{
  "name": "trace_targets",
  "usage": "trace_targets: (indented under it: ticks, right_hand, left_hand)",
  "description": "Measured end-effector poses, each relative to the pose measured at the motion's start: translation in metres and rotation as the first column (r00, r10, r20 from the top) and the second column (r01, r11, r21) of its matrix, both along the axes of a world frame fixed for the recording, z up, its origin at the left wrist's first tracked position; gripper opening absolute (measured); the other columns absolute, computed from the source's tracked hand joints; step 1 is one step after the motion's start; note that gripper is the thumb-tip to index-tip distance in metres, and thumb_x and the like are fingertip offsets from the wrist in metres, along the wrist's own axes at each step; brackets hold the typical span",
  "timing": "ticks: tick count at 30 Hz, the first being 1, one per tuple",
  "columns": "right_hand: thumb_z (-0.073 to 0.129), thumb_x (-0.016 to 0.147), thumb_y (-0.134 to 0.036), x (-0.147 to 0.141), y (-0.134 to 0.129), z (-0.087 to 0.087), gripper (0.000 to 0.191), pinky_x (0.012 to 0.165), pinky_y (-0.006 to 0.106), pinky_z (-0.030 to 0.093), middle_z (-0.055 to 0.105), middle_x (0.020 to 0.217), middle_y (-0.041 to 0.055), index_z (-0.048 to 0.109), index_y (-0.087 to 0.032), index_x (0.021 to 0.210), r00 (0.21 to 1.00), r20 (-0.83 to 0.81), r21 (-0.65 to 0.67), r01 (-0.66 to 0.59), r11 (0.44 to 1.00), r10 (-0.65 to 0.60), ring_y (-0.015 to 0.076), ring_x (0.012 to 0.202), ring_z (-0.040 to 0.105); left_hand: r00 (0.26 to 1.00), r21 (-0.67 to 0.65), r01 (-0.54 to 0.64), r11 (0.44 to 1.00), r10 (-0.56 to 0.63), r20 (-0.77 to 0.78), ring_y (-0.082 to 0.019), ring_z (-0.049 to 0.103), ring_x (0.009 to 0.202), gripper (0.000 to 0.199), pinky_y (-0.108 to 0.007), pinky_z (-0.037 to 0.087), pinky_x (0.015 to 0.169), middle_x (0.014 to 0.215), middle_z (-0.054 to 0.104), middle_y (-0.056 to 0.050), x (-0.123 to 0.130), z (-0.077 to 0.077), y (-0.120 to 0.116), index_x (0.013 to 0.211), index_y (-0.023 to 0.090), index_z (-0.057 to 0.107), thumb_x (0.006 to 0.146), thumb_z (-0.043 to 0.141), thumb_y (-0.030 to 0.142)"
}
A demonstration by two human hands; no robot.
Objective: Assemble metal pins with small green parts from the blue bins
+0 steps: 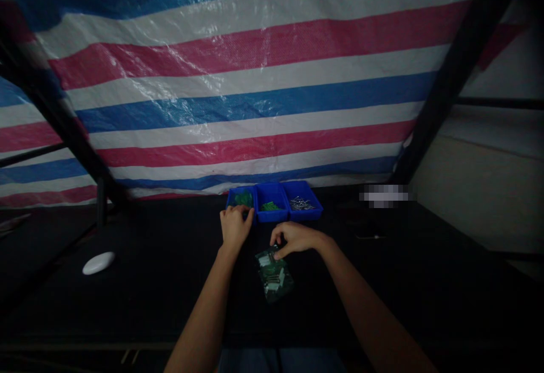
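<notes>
Three blue bins stand side by side at the back of the black table. The left bin (232, 194) holds green translucent pieces, the middle bin (271, 191) bright green parts, and the right bin (302, 187) silver screws or nails. My left hand (236, 224) is at the front edge of the left bin, its fingers curled; what they hold, if anything, is hidden. My right hand (293, 238) is closed at the top of a clear green-tinted bag (275, 279) with white and metal pieces inside, lying on the table.
A white oval object (98, 263) lies on the black table (170, 288) at the left. A dark flat object (370, 237) lies at the right, near a blurred patch. Striped sheeting (263, 101) hangs behind, between dark frame posts.
</notes>
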State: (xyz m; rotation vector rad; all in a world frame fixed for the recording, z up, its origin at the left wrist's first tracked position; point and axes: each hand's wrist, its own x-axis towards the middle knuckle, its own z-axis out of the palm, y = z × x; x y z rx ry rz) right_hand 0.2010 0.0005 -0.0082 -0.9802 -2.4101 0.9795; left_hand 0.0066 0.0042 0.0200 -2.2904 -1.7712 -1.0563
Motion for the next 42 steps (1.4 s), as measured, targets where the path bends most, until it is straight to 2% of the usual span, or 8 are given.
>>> trace_targets:
  ticks: [6, 10, 15, 20, 25, 30, 35, 42]
  right_hand:
    - [0.07, 0.054, -0.032, -0.002, 0.0, 0.0, 0.026, 0.049, 0.02, 0.036, 0.058, 0.065, -0.0012, 0.063, -0.017, 0.073, 0.995, -0.101, -0.088, 0.018, 0.996, -0.026, 0.0103, 0.058, 0.051]
    - [0.068, 0.057, -0.029, -0.002, 0.001, 0.008, 0.024, 0.047, 0.019, 0.034, 0.054, 0.06, -0.003, 0.058, -0.016, 0.074, 0.953, -0.273, -0.179, 0.08, 0.981, -0.128, 0.0083, 0.052, 0.048]
    - [0.068, 0.058, -0.032, 0.001, 0.003, 0.024, 0.025, 0.049, 0.02, 0.035, 0.055, 0.067, -0.002, 0.055, -0.016, 0.073, 0.789, -0.519, -0.154, 0.291, 0.944, -0.328, 0.0066, 0.052, 0.045]
    - [0.068, 0.056, -0.038, 0.004, 0.005, 0.031, 0.03, 0.044, 0.02, 0.033, 0.053, 0.058, -0.0037, 0.053, -0.018, 0.072, 0.602, -0.646, -0.262, 0.403, 0.877, -0.47, 0.0071, 0.047, 0.044]
    - [0.068, 0.056, -0.04, 0.002, 0.005, 0.031, 0.032, 0.042, 0.019, 0.035, 0.055, 0.059, -0.0027, 0.056, -0.018, 0.075, 0.521, -0.667, -0.362, 0.399, 0.843, -0.533, 0.0069, 0.045, 0.045]
    - [0.065, 0.059, -0.038, 0.001, 0.007, 0.029, 0.034, 0.041, 0.019, 0.036, 0.061, 0.066, 0.0007, 0.062, -0.018, 0.086, 0.51, -0.638, -0.426, 0.39, 0.816, -0.577, 0.0073, 0.048, 0.047]
    - [0.066, 0.058, -0.037, -0.001, 0.011, 0.021, 0.03, 0.04, 0.019, 0.037, 0.059, 0.059, 0.0004, 0.063, -0.015, 0.079, 0.504, -0.601, -0.46, 0.415, 0.785, -0.62, 0.007, 0.045, 0.047]
    - [0.062, 0.063, -0.04, -0.002, 0.01, 0.022, 0.03, 0.039, 0.018, 0.036, 0.062, 0.064, 0.0009, 0.061, -0.017, 0.082, 0.533, -0.633, -0.435, 0.355, 0.827, -0.561, 0.0059, 0.043, 0.046]
  left_hand:
    - [0.997, 0.041, -0.043, 0.998, 0.04, 0.068, -0.025, 0.047, 0.088, 0.023, -0.037, 0.03, 0.078, 0.09, 0.059, -0.009, 0.001, 0.006, -0.003, 0.083, 0.021, 0.063, 0.076, 0.048, 0.037]
    - [0.97, 0.061, 0.028, 0.998, -0.042, 0.238, -0.021, 0.05, 0.083, 0.02, -0.033, 0.034, 0.077, 0.086, 0.06, -0.007, 0.001, 0.01, -0.001, 0.079, 0.02, 0.063, 0.076, 0.05, 0.036]
    - [0.81, 0.006, 0.289, 0.957, -0.248, 0.532, -0.015, 0.052, 0.069, 0.023, -0.026, 0.039, 0.066, 0.074, 0.061, -0.003, 0.005, 0.011, 0.001, 0.075, 0.017, 0.063, 0.074, 0.052, 0.037]
    - [0.684, -0.065, 0.473, 0.879, -0.32, 0.656, -0.015, 0.054, 0.066, 0.024, -0.025, 0.041, 0.064, 0.069, 0.061, -0.003, 0.012, 0.011, -0.002, 0.076, 0.015, 0.064, 0.069, 0.058, 0.037]
    - [0.594, -0.065, 0.537, 0.841, -0.322, 0.737, -0.013, 0.054, 0.062, 0.021, -0.024, 0.041, 0.062, 0.066, 0.061, -0.003, 0.013, 0.009, 0.001, 0.075, 0.014, 0.063, 0.067, 0.062, 0.034]
    - [0.522, -0.049, 0.504, 0.862, -0.259, 0.813, -0.012, 0.054, 0.06, 0.021, -0.023, 0.041, 0.06, 0.064, 0.061, -0.002, 0.01, 0.007, 0.006, 0.073, 0.013, 0.063, 0.064, 0.065, 0.032]
    - [0.532, -0.056, 0.521, 0.852, -0.273, 0.802, -0.011, 0.051, 0.056, 0.023, -0.022, 0.04, 0.059, 0.059, 0.059, 0.0, 0.011, 0.006, 0.006, 0.076, 0.013, 0.062, 0.065, 0.064, 0.032]
    - [0.655, -0.035, 0.448, 0.894, -0.301, 0.693, -0.009, 0.047, 0.054, 0.022, -0.021, 0.035, 0.052, 0.065, 0.059, 0.0, 0.01, 0.001, 0.007, 0.075, 0.015, 0.065, 0.065, 0.063, 0.034]
